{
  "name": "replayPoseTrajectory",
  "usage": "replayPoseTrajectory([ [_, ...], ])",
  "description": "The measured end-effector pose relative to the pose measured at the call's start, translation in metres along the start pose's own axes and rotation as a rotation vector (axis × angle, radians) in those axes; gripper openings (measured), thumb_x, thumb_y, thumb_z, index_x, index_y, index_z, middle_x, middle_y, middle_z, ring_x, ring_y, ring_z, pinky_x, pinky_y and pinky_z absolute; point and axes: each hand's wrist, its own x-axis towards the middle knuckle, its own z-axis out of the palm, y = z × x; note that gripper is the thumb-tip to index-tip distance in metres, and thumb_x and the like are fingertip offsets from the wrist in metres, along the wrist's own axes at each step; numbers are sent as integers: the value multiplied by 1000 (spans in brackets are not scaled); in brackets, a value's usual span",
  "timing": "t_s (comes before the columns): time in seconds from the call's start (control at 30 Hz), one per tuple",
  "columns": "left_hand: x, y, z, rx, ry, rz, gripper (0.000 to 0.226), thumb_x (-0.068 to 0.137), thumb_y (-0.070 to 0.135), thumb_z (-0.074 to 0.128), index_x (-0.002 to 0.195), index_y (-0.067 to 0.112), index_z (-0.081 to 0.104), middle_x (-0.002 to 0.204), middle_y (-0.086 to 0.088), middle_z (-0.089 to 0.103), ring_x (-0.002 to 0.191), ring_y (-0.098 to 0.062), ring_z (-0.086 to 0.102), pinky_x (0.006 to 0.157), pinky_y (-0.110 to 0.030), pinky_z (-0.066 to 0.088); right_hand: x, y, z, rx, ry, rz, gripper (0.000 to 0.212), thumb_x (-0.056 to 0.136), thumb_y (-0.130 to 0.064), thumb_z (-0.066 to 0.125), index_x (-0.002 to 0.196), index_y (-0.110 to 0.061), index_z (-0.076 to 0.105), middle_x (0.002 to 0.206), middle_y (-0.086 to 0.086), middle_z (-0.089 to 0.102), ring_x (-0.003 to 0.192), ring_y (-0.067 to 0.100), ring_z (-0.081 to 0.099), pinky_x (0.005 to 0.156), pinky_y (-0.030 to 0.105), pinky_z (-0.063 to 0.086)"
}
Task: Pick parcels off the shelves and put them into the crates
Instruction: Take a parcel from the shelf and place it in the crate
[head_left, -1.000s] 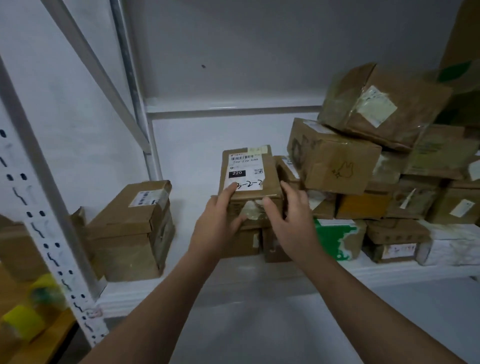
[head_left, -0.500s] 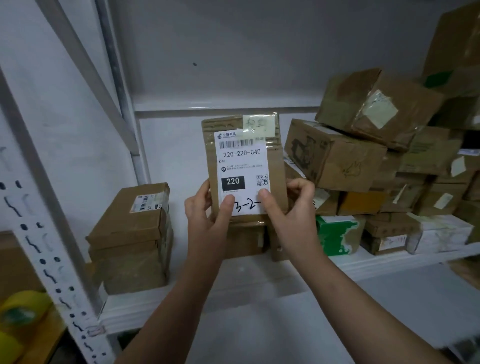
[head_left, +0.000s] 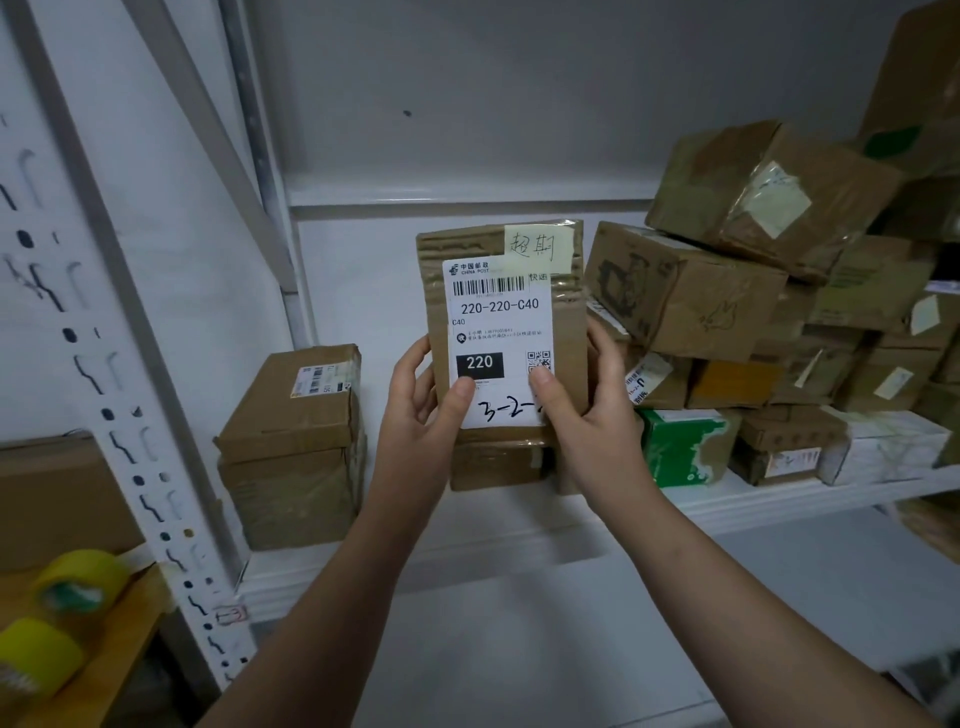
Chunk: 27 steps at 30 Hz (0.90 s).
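A flat brown parcel (head_left: 566, 332) with a white shipping label reading 220-220-C40 and a yellow note at its top stands upright in front of me, lifted off the white shelf (head_left: 519, 525). My left hand (head_left: 426, 400) grips its lower left edge, thumb on the label. My right hand (head_left: 587, 410) grips the lower right edge, thumb over the label's corner. Small brown boxes (head_left: 498, 462) remain on the shelf just behind and below the parcel. No crate is in view.
A pile of brown parcels (head_left: 685, 291) and a green-and-white box (head_left: 680, 447) fill the shelf's right side. Two stacked brown boxes (head_left: 296, 447) stand at the left. A perforated white upright (head_left: 130, 415) rises at left, with yellow tape rolls (head_left: 78, 582) beyond it.
Both hands lifted the labelled parcel from the small boxes and tilted it upright, label facing me. It has since come a little closer to me.
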Motion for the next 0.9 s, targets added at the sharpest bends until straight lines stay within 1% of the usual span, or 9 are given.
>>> replayPoseTrajectory([
  [0.1, -1, 1, 0, 14, 12, 5, 36, 93, 10, 54, 117, 36, 46, 118, -2, 66, 106, -13, 65, 81, -24, 55, -2, -3, 1, 10, 9, 2, 52, 91, -21, 64, 127, -47, 38, 116, -29, 58, 110, -7, 56, 82, 7, 45],
  [0.2, -3, 2, 0, 19, 9, 16, 37, 93, 9, 54, 119, 35, 46, 119, -4, 65, 107, -14, 65, 82, -24, 54, -4, -6, 0, 13, 7, 10, 52, 91, -19, 64, 130, -41, 37, 118, -24, 58, 108, -8, 57, 82, 7, 45],
  [0.37, -10, 1, 0, 43, 1, 20, 37, 94, 12, 54, 119, 38, 46, 119, -1, 66, 109, -14, 64, 85, -28, 55, -12, -8, -2, 21, 12, 19, 52, 91, -18, 64, 128, -42, 38, 121, -19, 59, 111, -4, 57, 88, 16, 49],
  [0.5, -19, -2, 3, 67, -13, 25, 38, 95, 11, 53, 123, 36, 45, 120, -1, 66, 110, -14, 63, 86, -29, 55, -21, -8, -7, 17, 31, 39, 51, 90, -20, 65, 126, -45, 39, 115, -29, 60, 112, -4, 56, 85, 13, 48],
  [0.6, -27, -4, 8, 82, -35, 49, 40, 95, 10, 52, 129, 29, 44, 122, -3, 64, 112, -15, 62, 88, -33, 54, -31, -8, -14, 29, 49, 53, 51, 88, -22, 67, 124, -47, 40, 119, -23, 59, 114, -2, 56, 83, 11, 48],
  [0.7, -42, -7, 15, 91, -56, 70, 42, 92, 18, 54, 131, 28, 43, 124, -5, 63, 114, -17, 61, 86, -30, 54, -47, -11, -27, 34, 79, 70, 53, 82, -29, 69, 123, -49, 41, 128, -11, 56, 116, 1, 55, 89, 20, 50],
  [0.77, -57, -8, 22, 97, -76, 67, 43, 91, 22, 54, 132, 30, 42, 124, 3, 63, 113, -12, 60, 83, -23, 54, -60, -13, -40, 29, 88, 95, 58, 79, -32, 71, 126, -47, 41, 130, -7, 55, 118, 5, 54, 94, 28, 51],
  [0.83, -73, -9, 33, 109, -113, 47, 44, 92, 25, 53, 134, 29, 42, 123, 13, 61, 112, -6, 60, 78, -16, 52, -75, -14, -55, 39, 85, 149, 67, 75, -37, 72, 134, -38, 39, 134, -4, 53, 121, 8, 52, 97, 34, 51],
  [0.9, -89, -13, 47, 96, -148, 8, 49, 90, 28, 55, 137, 28, 41, 125, 12, 60, 113, -8, 59, 78, -18, 53, -91, -14, -74, 50, 96, 197, 68, 75, -35, 71, 134, -36, 38, 137, 1, 51, 124, 11, 51, 98, 39, 50],
])
